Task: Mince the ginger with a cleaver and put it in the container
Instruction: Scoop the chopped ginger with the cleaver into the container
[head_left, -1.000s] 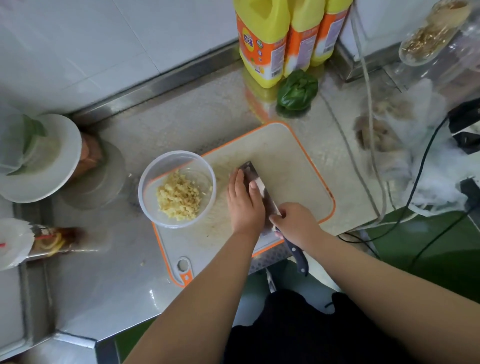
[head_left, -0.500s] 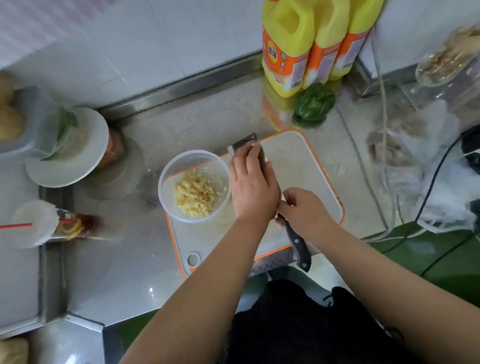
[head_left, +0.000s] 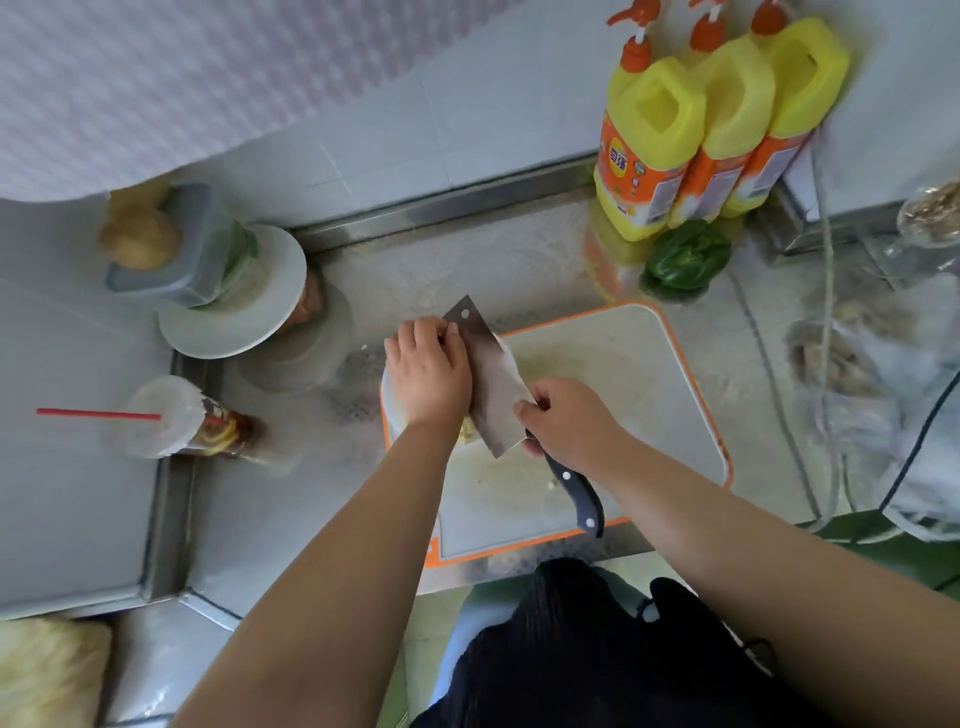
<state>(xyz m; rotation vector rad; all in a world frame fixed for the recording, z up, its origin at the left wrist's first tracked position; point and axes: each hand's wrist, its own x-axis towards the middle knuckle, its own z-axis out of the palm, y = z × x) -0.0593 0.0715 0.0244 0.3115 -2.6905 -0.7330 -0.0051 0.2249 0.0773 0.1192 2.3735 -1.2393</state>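
My right hand (head_left: 566, 421) grips the black handle of the cleaver (head_left: 491, 374), whose broad blade is tilted over the clear round container (head_left: 388, 395) at the left end of the cutting board (head_left: 623, 364). My left hand (head_left: 428, 371) rests on the blade's flat side near its tip, fingers curled over the top edge, and covers most of the container. A little minced ginger (head_left: 466, 432) shows under the blade's lower edge. A few ginger bits lie on the board near the handle.
Three yellow detergent bottles (head_left: 701, 130) and a green pepper (head_left: 685, 257) stand behind the board. A white plate (head_left: 234, 306), a grey tub and a lidded drink cup with a red straw (head_left: 176, 418) sit left. Plastic bags and cables lie at the right.
The cleaver has lifted off the board and swung left over the container, with my left hand sliding along the blade. The container is now mostly hidden under my left hand.
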